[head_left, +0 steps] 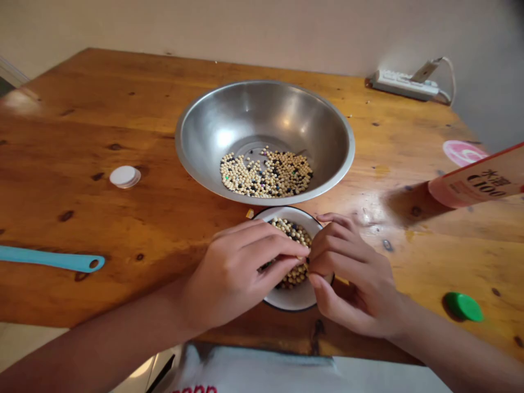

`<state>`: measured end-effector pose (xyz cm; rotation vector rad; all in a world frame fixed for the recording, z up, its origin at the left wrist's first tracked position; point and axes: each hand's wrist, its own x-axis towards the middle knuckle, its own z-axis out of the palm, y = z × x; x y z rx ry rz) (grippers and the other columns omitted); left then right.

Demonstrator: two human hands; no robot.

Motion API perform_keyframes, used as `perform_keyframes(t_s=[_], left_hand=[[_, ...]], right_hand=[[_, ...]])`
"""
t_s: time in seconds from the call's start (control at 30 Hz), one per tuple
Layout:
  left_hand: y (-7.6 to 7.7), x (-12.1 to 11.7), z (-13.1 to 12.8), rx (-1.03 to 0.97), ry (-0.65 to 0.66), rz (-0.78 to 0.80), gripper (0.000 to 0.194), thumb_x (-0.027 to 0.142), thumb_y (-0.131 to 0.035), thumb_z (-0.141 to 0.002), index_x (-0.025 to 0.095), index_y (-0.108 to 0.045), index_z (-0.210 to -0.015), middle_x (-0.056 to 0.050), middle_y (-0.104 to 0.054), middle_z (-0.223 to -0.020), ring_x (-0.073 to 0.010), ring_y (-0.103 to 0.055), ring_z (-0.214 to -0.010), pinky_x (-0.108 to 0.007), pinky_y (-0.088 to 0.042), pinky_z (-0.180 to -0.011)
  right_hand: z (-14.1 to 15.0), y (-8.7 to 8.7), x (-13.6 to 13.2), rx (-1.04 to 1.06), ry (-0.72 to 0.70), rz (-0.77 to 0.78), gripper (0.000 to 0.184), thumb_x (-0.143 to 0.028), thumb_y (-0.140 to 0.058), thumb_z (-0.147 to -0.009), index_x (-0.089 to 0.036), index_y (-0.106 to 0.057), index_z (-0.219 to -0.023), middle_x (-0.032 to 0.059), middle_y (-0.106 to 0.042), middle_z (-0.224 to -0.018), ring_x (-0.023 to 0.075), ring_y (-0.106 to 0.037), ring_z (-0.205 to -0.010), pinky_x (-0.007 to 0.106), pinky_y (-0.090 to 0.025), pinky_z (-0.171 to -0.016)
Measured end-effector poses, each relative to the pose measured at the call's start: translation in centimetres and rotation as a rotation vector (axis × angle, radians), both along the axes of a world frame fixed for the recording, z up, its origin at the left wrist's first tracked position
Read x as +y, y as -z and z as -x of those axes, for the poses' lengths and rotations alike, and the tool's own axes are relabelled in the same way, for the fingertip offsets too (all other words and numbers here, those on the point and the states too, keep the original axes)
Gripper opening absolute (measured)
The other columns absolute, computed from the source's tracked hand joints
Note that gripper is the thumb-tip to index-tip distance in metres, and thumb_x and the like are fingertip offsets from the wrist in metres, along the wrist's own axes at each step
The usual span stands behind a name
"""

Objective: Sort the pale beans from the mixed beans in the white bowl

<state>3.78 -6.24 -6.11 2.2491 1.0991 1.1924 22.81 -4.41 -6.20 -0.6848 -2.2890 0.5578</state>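
A small white bowl [289, 301] with a dark rim stands at the table's front edge, holding pale and black beans [291, 228]. Over it, the thumb and forefinger of my left hand [239, 267] are pinched together. My right hand [358, 273] reaches in from the other side, its fingers bent and pressed together, fingertips almost touching those of the left. Whatever the fingertips hold is too small or hidden to make out. Just behind the bowl is a wide steel basin [200, 128] with a layer of pale and black beans [245, 177], and a few green and purple specks among them.
On the wooden table [102, 120] lie a white round lid [123, 176] and a blue handle [53, 258] at left. A green cap [464, 307], a pinkish bottle [478, 180] and a pink round sticker [462, 153] are at right. A power strip [405, 84] sits by the wall.
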Motion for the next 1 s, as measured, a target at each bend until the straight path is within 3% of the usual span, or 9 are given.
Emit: perform_keyframes(t_s=[0.3,0.5,0.8,1.0], left_hand=[[-0.3,-0.3,0.1,0.041,-0.051,0.021,0.014,0.015,-0.063,-0.086,0.025,-0.072,-0.091,0.001,-0.076,-0.086,-0.0141,-0.071,-0.081,-0.025,-0.057,-0.077],[0.1,-0.4,-0.2,-0.04,-0.048,0.098,0.017,0.016,-0.065,-0.084,0.027,-0.074,-0.093,0.003,-0.076,-0.091,-0.0139,-0.071,-0.085,-0.024,-0.056,-0.081],[-0.2,-0.2,-0.1,-0.05,-0.006,0.133,0.017,0.018,-0.067,-0.083,0.027,-0.075,-0.095,0.003,-0.077,-0.092,-0.0158,-0.072,-0.085,-0.026,-0.058,-0.081],[-0.2,-0.3,-0.1,-0.083,-0.006,0.131,0.018,0.017,-0.063,-0.087,0.026,-0.073,-0.098,0.004,-0.077,-0.098,-0.0138,-0.072,-0.086,-0.023,-0.058,-0.077]], right_hand=[[-0.4,0.3,0.4,-0.071,-0.009,-0.088,0.013,-0.016,-0.051,-0.089,-0.022,-0.055,-0.078,0.0014,-0.058,-0.066,0.0173,-0.054,-0.065,0.044,-0.044,-0.087],[-0.5,0.7,0.6,-0.074,-0.016,-0.145,0.014,-0.02,-0.05,-0.092,-0.022,-0.056,-0.08,0.0019,-0.057,-0.068,0.0181,-0.054,-0.068,0.044,-0.046,-0.086],[-0.5,0.9,0.8,-0.062,0.023,-0.103,0.024,-0.028,-0.047,-0.096,-0.023,-0.056,-0.074,0.0012,-0.055,-0.065,0.0184,-0.054,-0.066,0.042,-0.047,-0.085],[-0.5,1.0,0.8,-0.068,0.07,-0.09,0.025,-0.03,-0.049,-0.096,-0.023,-0.056,-0.073,0.0021,-0.055,-0.066,0.0188,-0.053,-0.065,0.04,-0.047,-0.076]])
